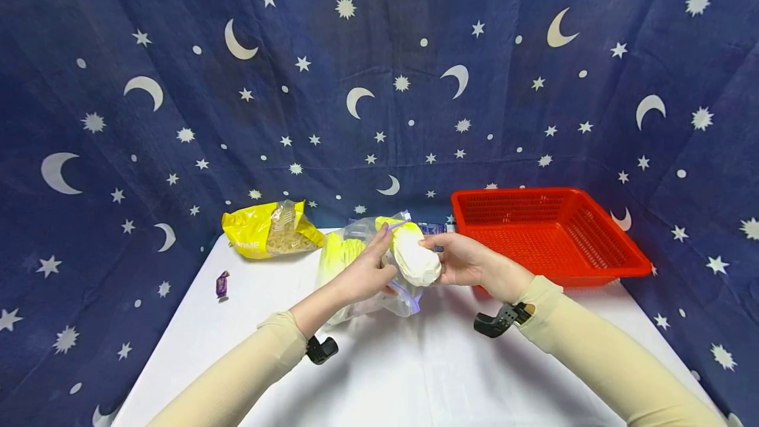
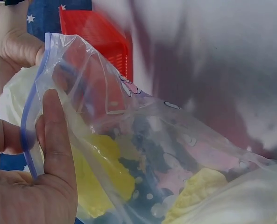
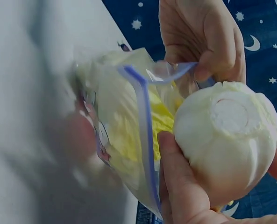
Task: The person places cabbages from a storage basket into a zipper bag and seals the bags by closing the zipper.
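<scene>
My right hand [image 1: 465, 261] grips a small napa cabbage [image 1: 418, 259] around its white base, the cut stem end facing the right wrist camera [image 3: 231, 114]. The cabbage's yellow leafy end points into the mouth of a clear zip bag [image 2: 115, 88] with a purple zip strip. At the bag's rim my left hand [image 1: 364, 275] pinches the zip edge, with one finger straight along the plastic. More pale yellow cabbage [image 1: 338, 256] lies inside the bag. The bag's printed side shows pink figures in the left wrist view.
A red plastic basket [image 1: 551, 236] stands at the back right. At the back left lies a yellow pasta bag [image 1: 255, 232], with a purple-wrapped candy [image 1: 222, 286] in front of it. Behind the zip bag, a blue packet [image 1: 435, 228] is partly hidden. A star-patterned curtain [image 1: 409, 130] borders the white table.
</scene>
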### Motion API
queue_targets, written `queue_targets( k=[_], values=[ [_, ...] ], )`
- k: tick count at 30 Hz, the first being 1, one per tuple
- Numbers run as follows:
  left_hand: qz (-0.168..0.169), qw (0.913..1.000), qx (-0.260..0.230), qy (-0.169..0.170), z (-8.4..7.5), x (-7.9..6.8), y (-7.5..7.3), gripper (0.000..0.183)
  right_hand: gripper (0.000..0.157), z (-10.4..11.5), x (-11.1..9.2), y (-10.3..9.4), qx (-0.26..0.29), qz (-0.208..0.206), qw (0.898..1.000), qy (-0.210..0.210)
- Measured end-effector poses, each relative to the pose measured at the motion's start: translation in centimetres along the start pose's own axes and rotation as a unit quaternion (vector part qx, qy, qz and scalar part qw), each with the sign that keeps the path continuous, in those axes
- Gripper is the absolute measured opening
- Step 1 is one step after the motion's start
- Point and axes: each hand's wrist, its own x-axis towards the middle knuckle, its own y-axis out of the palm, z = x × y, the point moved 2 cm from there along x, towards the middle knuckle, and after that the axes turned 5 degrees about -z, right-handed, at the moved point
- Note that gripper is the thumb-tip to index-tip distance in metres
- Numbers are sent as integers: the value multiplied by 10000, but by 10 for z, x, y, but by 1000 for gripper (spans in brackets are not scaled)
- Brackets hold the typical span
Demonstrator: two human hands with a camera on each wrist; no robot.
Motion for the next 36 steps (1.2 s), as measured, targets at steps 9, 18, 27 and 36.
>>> queue_targets(
  k=[9,18,27,36],
  values=[
    [-9,9996,-152,-241,-1,2,2,79,72,-10,7,6,-287,-383,9978,-460],
    [-98,9997,134,-165,-5,2,1,78,67,-19,15,16,-824,-800,9893,-896],
    [-150,9994,12,-306,-7,2,1,76,82,-28,20,26,-1680,-1548,9663,-1188],
    [-138,9949,-854,-514,-2,5,1,79,80,-28,21,26,-1886,-1568,9639,-1037]
  ],
)
